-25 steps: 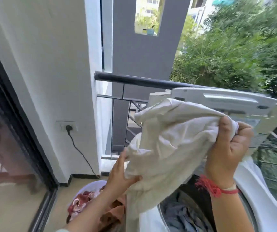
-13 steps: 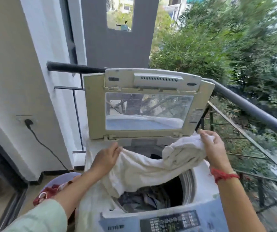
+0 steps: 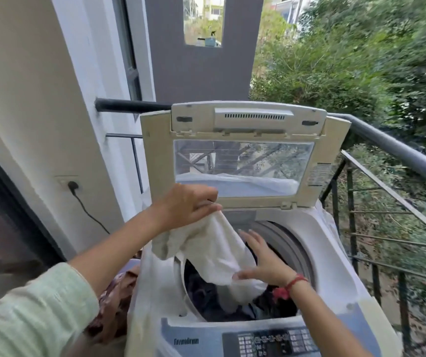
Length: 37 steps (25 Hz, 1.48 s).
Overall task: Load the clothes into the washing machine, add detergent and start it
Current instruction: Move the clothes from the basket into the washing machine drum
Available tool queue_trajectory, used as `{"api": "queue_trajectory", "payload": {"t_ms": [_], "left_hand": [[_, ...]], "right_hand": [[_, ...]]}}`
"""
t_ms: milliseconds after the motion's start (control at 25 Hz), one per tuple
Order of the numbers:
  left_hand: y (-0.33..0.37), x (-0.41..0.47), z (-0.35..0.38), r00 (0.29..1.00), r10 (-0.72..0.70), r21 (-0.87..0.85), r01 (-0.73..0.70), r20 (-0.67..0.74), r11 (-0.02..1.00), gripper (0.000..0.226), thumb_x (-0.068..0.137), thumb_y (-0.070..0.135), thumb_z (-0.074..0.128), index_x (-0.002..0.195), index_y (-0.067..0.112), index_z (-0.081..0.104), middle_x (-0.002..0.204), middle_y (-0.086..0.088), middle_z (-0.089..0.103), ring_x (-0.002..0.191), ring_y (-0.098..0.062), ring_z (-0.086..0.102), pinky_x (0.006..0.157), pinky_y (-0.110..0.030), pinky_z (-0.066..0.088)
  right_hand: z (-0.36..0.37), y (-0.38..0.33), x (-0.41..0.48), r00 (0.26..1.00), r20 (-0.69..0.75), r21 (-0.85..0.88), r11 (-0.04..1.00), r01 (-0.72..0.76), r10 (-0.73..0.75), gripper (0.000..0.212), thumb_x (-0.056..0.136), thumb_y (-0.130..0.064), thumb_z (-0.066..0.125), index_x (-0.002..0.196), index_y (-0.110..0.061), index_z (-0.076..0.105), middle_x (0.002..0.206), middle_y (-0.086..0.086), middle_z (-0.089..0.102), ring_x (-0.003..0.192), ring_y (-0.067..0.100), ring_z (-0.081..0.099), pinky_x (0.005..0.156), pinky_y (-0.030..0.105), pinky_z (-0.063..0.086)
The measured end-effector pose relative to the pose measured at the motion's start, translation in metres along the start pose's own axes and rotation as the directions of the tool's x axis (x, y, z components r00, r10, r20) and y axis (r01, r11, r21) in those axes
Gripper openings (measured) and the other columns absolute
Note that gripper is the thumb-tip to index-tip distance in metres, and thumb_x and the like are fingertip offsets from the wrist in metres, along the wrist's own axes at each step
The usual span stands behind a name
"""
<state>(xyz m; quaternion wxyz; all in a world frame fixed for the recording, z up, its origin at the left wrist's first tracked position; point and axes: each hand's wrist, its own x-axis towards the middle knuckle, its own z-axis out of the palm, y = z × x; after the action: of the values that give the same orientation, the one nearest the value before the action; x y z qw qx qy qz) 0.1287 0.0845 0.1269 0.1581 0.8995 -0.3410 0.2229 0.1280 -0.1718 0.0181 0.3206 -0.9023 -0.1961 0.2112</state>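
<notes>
At nine o'clock of the tub, patterned clothes (image 3: 119,292) lie low beside the washing machine (image 3: 335,266). My left hand (image 3: 191,204) pinches the top of the white cloth (image 3: 214,253), which hangs into the tub mouth over dark clothes (image 3: 204,289). My right hand (image 3: 263,261), fingers straight and spread, presses its lower fold. Best, I judge, to release high and push down so nothing drapes the rim. Cloth and arm hide how full the tub is. I see no detergent, and the control panel (image 3: 278,341) at six o'clock is cut off.
</notes>
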Motion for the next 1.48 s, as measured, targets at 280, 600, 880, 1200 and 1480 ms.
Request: {"api": "queue_trajectory", "payload": {"t_ms": [280, 600, 880, 1200, 1480], "left_hand": [[-0.024, -0.004, -0.027, 0.97, -0.16, 0.149, 0.134, 0.18, 0.98, 0.04, 0.08, 0.057, 0.059, 0.086, 0.018, 0.052, 0.076, 0.011, 0.049, 0.065, -0.011, 0.042, 0.052, -0.027, 0.029], [-0.046, -0.036, -0.008, 0.685, -0.393, 0.018, 0.486, 0.613, 0.874, 0.086, 0.061, 0.047, 0.081, 0.127, 0.039, 0.028, 0.123, 0.016, 0.04, 0.106, -0.011, 0.05, 0.09, -0.035, 0.044], [-0.029, -0.041, 0.026, 0.85, -0.279, -0.064, 0.341, 0.447, 0.938, 0.079, 0.069, 0.064, 0.065, 0.135, 0.037, 0.032, 0.139, 0.011, 0.026, 0.117, -0.009, 0.044, 0.097, -0.033, 0.042], [0.048, -0.027, 0.128, 0.907, -0.369, -0.466, 0.422, 0.205, 0.778, 0.059, 0.068, 0.071, 0.062, 0.109, 0.028, 0.057, 0.109, 0.012, 0.054, 0.098, 0.001, 0.05, 0.082, -0.024, 0.044], [0.006, -0.004, 0.077, 0.969, -0.152, -0.354, 0.214, 0.195, 0.91, 0.039, 0.074, 0.066, 0.052, 0.066, 0.028, 0.049, 0.059, 0.014, 0.047, 0.056, 0.003, 0.044, 0.053, -0.02, 0.029]], "right_hand": [[0.005, -0.022, 0.034, 0.887, -0.455, 0.071, 0.989, 0.128, -0.082, 0.021, 0.072, -0.02, 0.073, 0.066, -0.028, 0.055, 0.057, -0.01, 0.049, 0.054, 0.005, 0.043, 0.052, 0.023, 0.034], [-0.037, -0.005, 0.005, 0.909, -0.374, 0.287, 0.909, 0.302, -0.184, 0.014, 0.089, -0.011, 0.061, 0.077, -0.015, 0.068, 0.077, -0.012, 0.065, 0.071, 0.001, 0.059, 0.067, 0.017, 0.046], [-0.059, -0.015, 0.007, 0.759, -0.622, 0.447, 0.883, 0.141, 0.193, 0.034, 0.097, -0.016, 0.045, 0.063, -0.017, 0.043, 0.06, -0.005, 0.04, 0.057, 0.01, 0.038, 0.054, 0.023, 0.032], [-0.07, -0.038, -0.008, 0.915, -0.394, 0.455, 0.883, 0.113, 0.086, 0.028, 0.095, -0.019, 0.05, 0.069, -0.01, 0.053, 0.065, 0.008, 0.042, 0.058, 0.016, 0.038, 0.053, 0.026, 0.029], [-0.077, -0.035, -0.038, 0.977, -0.209, 0.121, 0.991, 0.057, -0.031, 0.061, 0.07, -0.033, 0.08, 0.122, -0.022, 0.05, 0.112, -0.006, 0.048, 0.098, 0.0, 0.05, 0.076, 0.007, 0.039]]}}
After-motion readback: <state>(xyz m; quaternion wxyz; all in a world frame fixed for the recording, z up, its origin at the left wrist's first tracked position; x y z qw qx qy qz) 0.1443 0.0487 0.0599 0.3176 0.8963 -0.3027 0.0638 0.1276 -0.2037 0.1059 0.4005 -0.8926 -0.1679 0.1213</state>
